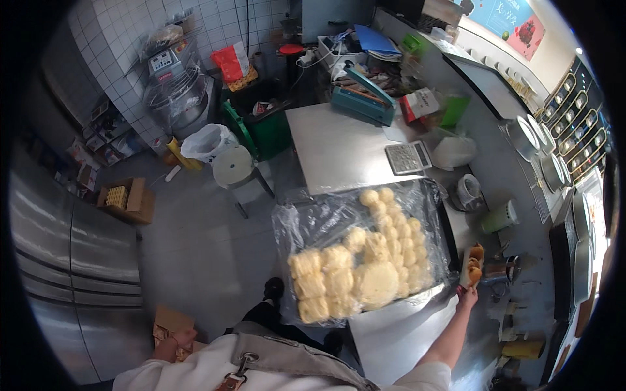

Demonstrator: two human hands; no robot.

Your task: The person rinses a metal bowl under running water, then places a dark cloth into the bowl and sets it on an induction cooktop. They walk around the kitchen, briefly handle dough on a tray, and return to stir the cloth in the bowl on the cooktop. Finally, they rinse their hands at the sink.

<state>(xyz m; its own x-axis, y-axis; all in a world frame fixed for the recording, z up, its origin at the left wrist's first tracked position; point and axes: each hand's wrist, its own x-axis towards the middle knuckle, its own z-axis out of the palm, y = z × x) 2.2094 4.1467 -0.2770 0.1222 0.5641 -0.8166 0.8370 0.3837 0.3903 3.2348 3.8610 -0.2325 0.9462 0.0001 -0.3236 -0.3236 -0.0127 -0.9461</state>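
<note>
At the lower right, my right hand [468, 296] grips the near end of a narrow pale tray [465, 273] that carries several browned baked pieces [475, 264]. Down at the lower left is my left hand [184, 337], over an open cardboard box [173, 320]; whether it holds anything is unclear. Between the two hands, pale dough pieces [379, 285], some round and some blocky, lie under clear plastic film [298, 220] on a dark tray [447, 229] resting on the steel table.
The steel table [332, 146] bears a calculator [408, 158] and a teal bag sealer [364, 100]. Left of it stand a stool [233, 166], a green bin [269, 137] and a lined waste bin [208, 139]. A steel refrigerator [102, 244] lines the left; cake pans [523, 137] sit at right.
</note>
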